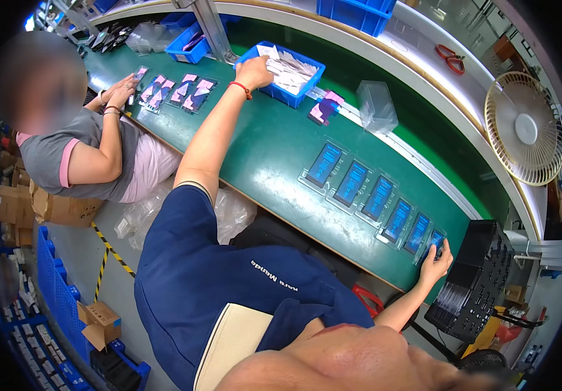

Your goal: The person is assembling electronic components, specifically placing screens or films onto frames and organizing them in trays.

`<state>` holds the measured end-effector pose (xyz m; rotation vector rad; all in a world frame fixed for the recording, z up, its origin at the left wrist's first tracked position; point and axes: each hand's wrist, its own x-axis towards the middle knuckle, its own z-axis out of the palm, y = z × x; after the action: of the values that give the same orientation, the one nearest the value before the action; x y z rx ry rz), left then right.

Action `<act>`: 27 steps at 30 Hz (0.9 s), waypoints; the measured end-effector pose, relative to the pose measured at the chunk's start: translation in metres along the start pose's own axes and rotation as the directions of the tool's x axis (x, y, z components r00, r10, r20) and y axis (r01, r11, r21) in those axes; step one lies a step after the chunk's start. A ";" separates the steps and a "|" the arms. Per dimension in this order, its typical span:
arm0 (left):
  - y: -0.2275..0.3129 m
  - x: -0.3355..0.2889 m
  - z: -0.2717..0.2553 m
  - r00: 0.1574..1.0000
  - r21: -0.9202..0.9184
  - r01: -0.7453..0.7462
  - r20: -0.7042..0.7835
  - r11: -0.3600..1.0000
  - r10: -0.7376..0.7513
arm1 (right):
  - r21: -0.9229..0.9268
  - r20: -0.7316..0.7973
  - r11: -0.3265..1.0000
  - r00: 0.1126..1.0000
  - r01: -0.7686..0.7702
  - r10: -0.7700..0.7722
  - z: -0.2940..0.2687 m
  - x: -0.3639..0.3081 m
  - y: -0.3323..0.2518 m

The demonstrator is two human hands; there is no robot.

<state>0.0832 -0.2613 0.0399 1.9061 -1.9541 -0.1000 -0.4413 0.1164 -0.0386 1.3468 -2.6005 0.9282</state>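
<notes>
My left hand point(255, 72) reaches over the near left rim of a blue bin point(287, 96) filled with white paper slips point(289, 72). Its fingers are curled down at the slips, and what lies between them is hidden. At the right end of the green table, my right hand point(436, 262) has its thumb and fingers around the lower edge of a blue-faced rectangular panel point(436, 240). That panel ends a slanting row of similar blue panels point(377, 197), several of them, each in or on a clear plastic tray.
A pink-and-purple piece point(325, 108) and a clear plastic box point(377, 107) lie beyond the row. A black rack point(470, 280) stands at the table's right end. At left, a co-worker's hands point(119, 91) are beside patterned pieces point(157, 92). A fan point(525, 128) and red-handled pliers point(450, 58) occupy the shelf.
</notes>
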 end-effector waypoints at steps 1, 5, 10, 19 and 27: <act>0.003 0.003 0.000 0.996 0.041 0.042 0.072 0.998 -0.045 | -0.050 -0.013 0.999 1.000 0.006 -0.007 0.001 -0.004 -0.006; 0.004 -0.001 0.002 0.999 0.023 0.041 0.029 0.999 -0.042 | -0.101 -0.022 0.995 1.000 0.003 -0.005 0.009 -0.013 -0.025; -0.002 -0.002 0.004 0.994 0.019 -0.061 -0.086 0.998 0.063 | -0.094 -0.012 0.995 0.999 0.040 -0.041 0.014 -0.018 -0.045; -0.017 0.013 -0.008 0.816 0.227 -0.509 -0.179 0.830 0.550 | -0.049 0.001 0.998 0.999 0.037 -0.037 0.016 -0.017 -0.050; -0.010 0.018 -0.030 0.783 0.005 -0.574 -0.291 0.819 0.550 | -0.014 0.057 1.000 0.998 -0.007 0.008 0.010 -0.016 -0.051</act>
<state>0.1032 -0.2724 0.0677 1.1307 -2.1812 0.2459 -0.3905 0.1000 -0.0270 1.3809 -2.6500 0.8848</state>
